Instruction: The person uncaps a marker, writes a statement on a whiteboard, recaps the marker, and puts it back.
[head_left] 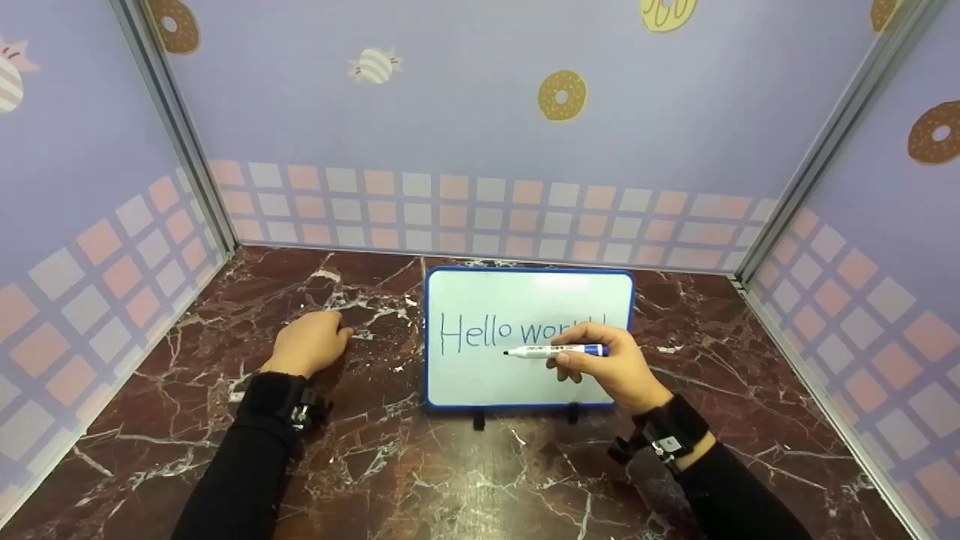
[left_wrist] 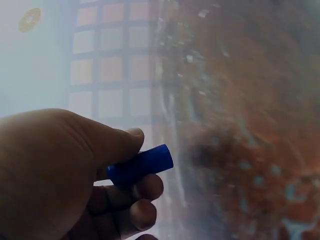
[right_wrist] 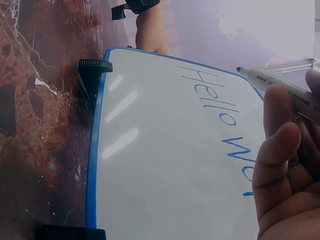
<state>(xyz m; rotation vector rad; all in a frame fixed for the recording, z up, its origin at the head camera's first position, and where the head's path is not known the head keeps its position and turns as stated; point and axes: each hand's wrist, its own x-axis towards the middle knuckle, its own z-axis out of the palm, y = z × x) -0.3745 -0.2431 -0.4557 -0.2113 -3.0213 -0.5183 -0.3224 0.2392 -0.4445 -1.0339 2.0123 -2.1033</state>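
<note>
A small whiteboard [head_left: 517, 382] with a blue frame stands at the middle of the table, bearing "Hello world" in blue handwriting. In front of it, my right hand [head_left: 607, 364] pinches a white whiteboard marker [head_left: 536, 351] with a blue end; its dark tip is uncapped and points left. The marker [right_wrist: 280, 87] shows between thumb and fingers in the right wrist view, the tip overlapping the board's edge there. My left hand [head_left: 311, 341] is held left of the board. In the left wrist view, its thumb and fingers pinch a blue marker cap [left_wrist: 141, 166].
Two black feet [head_left: 478, 420] support the board's lower edge. The dark red marbled table [head_left: 390, 480] is enclosed by lilac panels [head_left: 465, 112] with checks and sweets printed on them. Metal posts [head_left: 176, 127] mark the corners.
</note>
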